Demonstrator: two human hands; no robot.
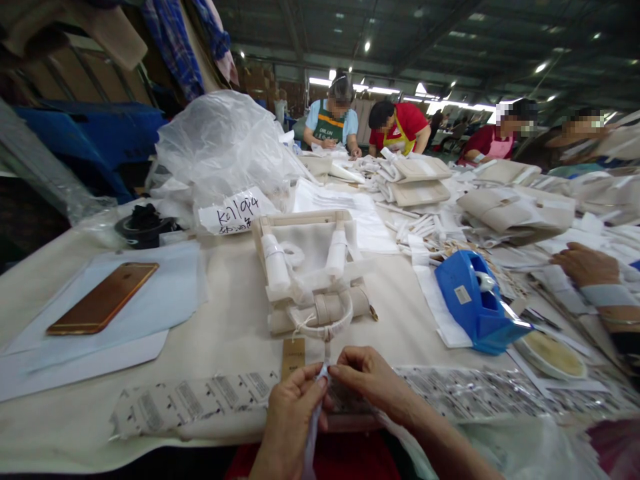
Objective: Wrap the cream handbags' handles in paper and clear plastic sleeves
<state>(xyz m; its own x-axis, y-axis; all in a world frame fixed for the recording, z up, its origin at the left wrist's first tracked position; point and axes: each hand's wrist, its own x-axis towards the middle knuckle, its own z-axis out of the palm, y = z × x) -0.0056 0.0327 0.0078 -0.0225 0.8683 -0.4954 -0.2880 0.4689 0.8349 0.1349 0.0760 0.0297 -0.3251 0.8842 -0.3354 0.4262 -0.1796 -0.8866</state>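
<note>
Near the table's front edge, my left hand (299,399) and my right hand (369,377) meet, fingertips pinched on a narrow strap in pale wrapping (325,371). Its lower end hangs below my left hand. Just beyond lies a beige handbag (264,241) with white wrapping (275,263) around parts of it. The bag's curved handle (345,312) is covered in clear or white material and points toward me. A brown hang tag (293,357) rests beside the strap. My fingers hide part of the strap.
Left are a phone (103,298) on paper sheets and a black tape roll (145,230). A blue tape dispenser (467,300) and a shallow dish (553,355) stand right, near another person's hand (587,263). Plastic wrap (220,143), bags (515,207) and several co-workers are farther back.
</note>
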